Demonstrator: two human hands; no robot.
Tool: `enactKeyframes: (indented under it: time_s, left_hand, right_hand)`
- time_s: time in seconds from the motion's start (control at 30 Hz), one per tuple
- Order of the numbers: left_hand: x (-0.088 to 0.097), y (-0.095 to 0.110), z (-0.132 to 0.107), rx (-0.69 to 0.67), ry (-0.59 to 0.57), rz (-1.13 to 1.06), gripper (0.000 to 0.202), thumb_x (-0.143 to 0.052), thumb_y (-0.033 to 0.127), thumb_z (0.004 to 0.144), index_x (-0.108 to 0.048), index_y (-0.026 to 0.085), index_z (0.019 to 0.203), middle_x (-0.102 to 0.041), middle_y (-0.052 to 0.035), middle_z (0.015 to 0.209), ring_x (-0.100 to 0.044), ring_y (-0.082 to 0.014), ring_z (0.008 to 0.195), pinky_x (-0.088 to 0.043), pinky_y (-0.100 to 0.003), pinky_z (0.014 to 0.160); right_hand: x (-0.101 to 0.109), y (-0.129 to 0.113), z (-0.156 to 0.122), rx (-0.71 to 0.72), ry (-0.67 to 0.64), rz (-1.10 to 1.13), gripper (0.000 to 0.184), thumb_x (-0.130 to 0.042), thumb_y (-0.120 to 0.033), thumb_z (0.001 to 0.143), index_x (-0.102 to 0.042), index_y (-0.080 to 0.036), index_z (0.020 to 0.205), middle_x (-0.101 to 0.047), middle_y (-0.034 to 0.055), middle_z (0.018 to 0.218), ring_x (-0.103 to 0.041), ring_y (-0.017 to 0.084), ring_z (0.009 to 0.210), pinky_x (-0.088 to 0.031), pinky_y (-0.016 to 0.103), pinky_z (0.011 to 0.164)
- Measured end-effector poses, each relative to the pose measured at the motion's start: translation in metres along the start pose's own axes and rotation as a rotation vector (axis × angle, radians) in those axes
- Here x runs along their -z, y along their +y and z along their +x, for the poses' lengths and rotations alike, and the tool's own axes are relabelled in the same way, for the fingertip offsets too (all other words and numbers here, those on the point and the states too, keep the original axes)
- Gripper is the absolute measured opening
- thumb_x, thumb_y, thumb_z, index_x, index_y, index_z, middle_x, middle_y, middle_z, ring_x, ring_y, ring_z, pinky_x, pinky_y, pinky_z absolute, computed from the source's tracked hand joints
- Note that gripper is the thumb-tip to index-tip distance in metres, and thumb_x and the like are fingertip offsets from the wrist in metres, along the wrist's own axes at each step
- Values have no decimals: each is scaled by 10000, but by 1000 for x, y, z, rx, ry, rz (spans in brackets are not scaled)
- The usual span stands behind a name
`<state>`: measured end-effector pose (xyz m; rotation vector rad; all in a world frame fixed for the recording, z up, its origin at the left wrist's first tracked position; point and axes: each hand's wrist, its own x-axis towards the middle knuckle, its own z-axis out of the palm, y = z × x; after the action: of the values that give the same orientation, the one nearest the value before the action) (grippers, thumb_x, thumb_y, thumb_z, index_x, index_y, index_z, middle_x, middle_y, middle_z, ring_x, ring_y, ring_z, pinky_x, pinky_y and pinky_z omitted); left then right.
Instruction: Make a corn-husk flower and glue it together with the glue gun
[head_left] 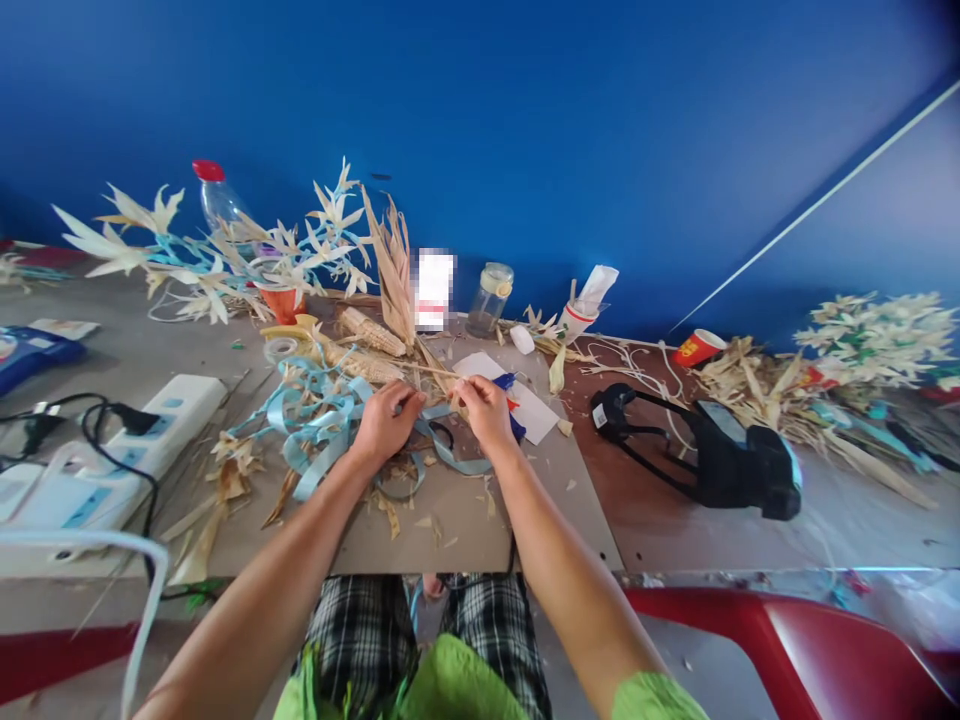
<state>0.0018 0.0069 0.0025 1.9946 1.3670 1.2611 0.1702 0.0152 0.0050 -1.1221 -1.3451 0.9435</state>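
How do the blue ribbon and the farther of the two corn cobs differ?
Colour: the blue ribbon is light blue; the farther corn cob is pale yellowish.
Shape: the ribbon is flat and tangled in loops; the cob is thick and straight.
Place: the ribbon lies nearer the person than the cob.
Both rest on the table.

Bright, soft light; distorted edges

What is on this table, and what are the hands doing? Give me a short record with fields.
Left hand: fingers curled beside blue ribbon; grip's contents unclear
Right hand: fingertips pinching a thin tan strip
Beyond hands: corn cob, upright dry husks, lidded jar
Far left: white power strip
Far right: black strapped device, tilted red cup
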Motion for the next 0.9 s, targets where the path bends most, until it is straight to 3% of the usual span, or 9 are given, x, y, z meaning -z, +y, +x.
enactKeyframes:
  time_s: [0.2, 0.43, 0.77, 0.9]
  left_hand:
    - [2, 2, -1, -8, -77, -91, 273, -457, 377, 866, -613, 179, 760, -600, -51, 746, -548, -179, 745, -410, -289, 694]
    - [0, 9, -4, -12, -162, -206, 242, -527, 379, 833, -655, 174, 842, -646, -72, 828, -589, -193, 794, -444, -304, 736]
    - [-4, 6, -1, 26, -165, -210, 203, -536, 327, 816, -634, 169, 735, -620, -44, 742, -556, -163, 711, -426, -278, 677]
    - [-3, 5, -1, 83, -122, -214, 215, -546, 352, 804, -615, 169, 718, -583, -19, 684, -513, -143, 662, -400, -255, 627]
  right_hand:
    - [-1, -2, -1, 46, -25, 45, 275, -545, -422, 798, -596, -182, 675, -529, -17, 618, -461, 113, 606, -373, 234, 608]
    - [-7, -7, -2, 68, 6, 98, 278, -552, -435, 781, -599, -189, 660, -539, 1, 675, -490, 127, 663, -403, 245, 647]
    - [-13, -6, -4, 94, -51, 152, 238, -586, -403, 773, -656, -196, 678, -592, 26, 750, -522, 146, 717, -432, 275, 700]
    - [-12, -9, -4, 13, -27, 215, 228, -617, -422, 740, -661, -200, 769, -600, 17, 742, -513, 135, 678, -446, 275, 681]
